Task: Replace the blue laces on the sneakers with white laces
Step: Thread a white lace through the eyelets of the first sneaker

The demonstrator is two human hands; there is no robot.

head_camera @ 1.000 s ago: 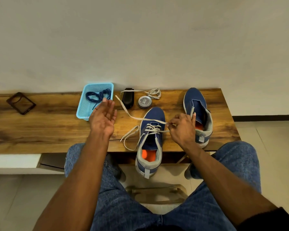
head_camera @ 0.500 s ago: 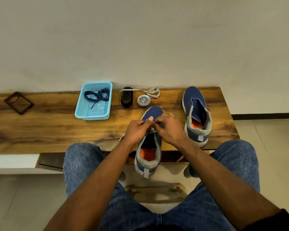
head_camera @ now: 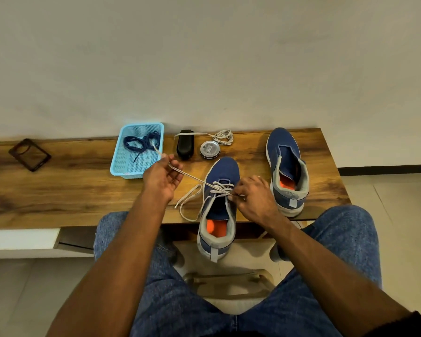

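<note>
White lace [head_camera: 192, 177] is seen stretched taut from the eyelets of the near blue sneaker [head_camera: 219, 205], which lies on the wooden bench [head_camera: 58, 190] with its heel hanging over the near edge. The lace end is pinched between thumb and curled fingers of the left hand [head_camera: 162, 177], raised to the left of the shoe just in front of the light-blue basket [head_camera: 122, 166]. The lace is gripped at the eyelets on the shoe's right side by the right hand [head_camera: 253, 195], its fingers bent around it. The other end of the lace is looped loosely on the bench to the left of the shoe. The second blue sneaker [head_camera: 287, 166], unlaced, is set to the right, toe pointed toward the wall. Blue laces [head_camera: 141, 142] are heaped inside the basket at the far side of the bench. A black brush-like object [head_camera: 185, 144], a round tin [head_camera: 210, 149] and a coiled spare white lace [head_camera: 223, 137] are lined up between basket and second sneaker. A dark phone case [head_camera: 29, 154] is placed far to the left.
</note>
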